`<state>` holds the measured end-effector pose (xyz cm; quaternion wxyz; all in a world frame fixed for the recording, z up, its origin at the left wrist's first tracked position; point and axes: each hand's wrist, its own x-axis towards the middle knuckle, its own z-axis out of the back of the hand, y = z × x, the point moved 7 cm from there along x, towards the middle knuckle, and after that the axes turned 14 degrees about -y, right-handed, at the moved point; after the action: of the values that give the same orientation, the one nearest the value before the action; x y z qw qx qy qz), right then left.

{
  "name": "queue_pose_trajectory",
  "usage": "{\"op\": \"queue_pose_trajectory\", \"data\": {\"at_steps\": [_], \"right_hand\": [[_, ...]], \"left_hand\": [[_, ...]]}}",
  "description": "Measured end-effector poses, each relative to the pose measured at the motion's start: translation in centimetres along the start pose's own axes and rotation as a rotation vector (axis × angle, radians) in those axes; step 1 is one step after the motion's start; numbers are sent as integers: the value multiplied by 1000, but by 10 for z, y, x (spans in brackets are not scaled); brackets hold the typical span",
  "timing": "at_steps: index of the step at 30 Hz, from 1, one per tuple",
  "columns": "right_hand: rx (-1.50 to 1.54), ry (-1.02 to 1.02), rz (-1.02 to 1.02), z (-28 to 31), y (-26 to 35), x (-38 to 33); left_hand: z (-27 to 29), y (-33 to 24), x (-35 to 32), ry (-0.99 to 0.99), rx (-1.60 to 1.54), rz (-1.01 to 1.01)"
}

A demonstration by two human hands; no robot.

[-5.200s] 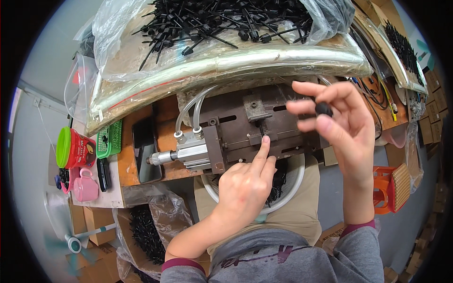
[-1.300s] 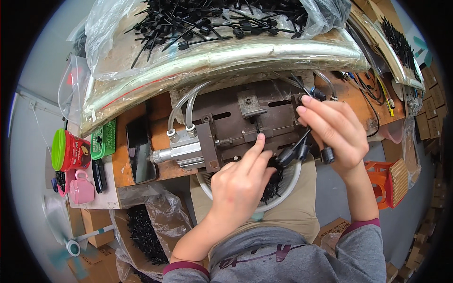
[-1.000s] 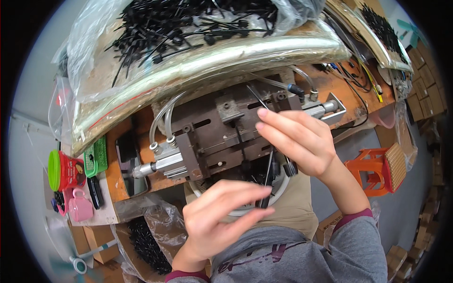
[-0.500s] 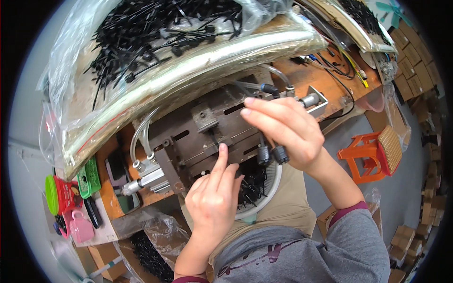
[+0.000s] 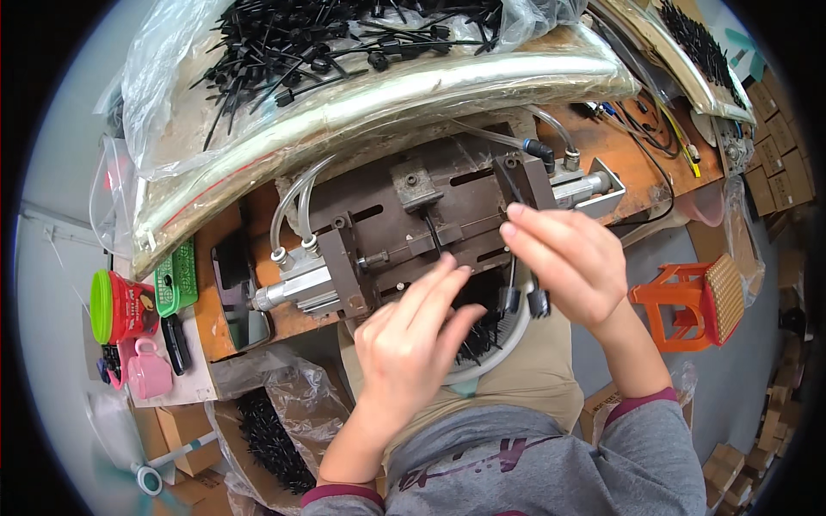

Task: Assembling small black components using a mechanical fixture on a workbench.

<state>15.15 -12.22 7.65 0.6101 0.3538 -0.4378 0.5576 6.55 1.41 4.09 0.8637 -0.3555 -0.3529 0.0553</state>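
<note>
Hands apart, both over the near side of the brown machine (image 5: 473,206). Left hand (image 5: 406,344) grips nothing visible: thumb spread well away from the fingers, fingertips aimed far and right at a lone rod (image 5: 433,229) (touching or just short of it, cannot tell; they cover its near end). That black rod runs from the steel bracket (image 5: 416,185) at mid-machine toward the near edge. Right hand (image 5: 564,262) closed on a few black rods (image 5: 512,299), fingers bunched, thumb hidden; capped ends hang nearward, just beside the far right rim of the white basket (image 5: 514,337) over the lap. More black parts lie in that basket.

Machine sits on the wooden tabletop (image 5: 654,155), a silver cylinder at either end, clear tubes (image 5: 288,211) rising from the left one. Far side: a plastic-wrapped tray (image 5: 387,99) with a tangled heap (image 5: 318,47) of black rods. Left: phone (image 5: 243,292), green basket (image 5: 176,288), red tub (image 5: 133,310), pink mug (image 5: 151,374). Right: orange stool (image 5: 675,310) on the floor.
</note>
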Motion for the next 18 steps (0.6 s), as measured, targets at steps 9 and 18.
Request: {"op": "queue_pose_trajectory", "data": {"at_steps": [9, 18], "right_hand": [[21, 11, 13, -11, 17, 2], [5, -61, -105, -9, 6, -4]], "left_hand": [[22, -18, -6, -101, -143, -85], [-8, 0, -7, -33, 316, -221]]}}
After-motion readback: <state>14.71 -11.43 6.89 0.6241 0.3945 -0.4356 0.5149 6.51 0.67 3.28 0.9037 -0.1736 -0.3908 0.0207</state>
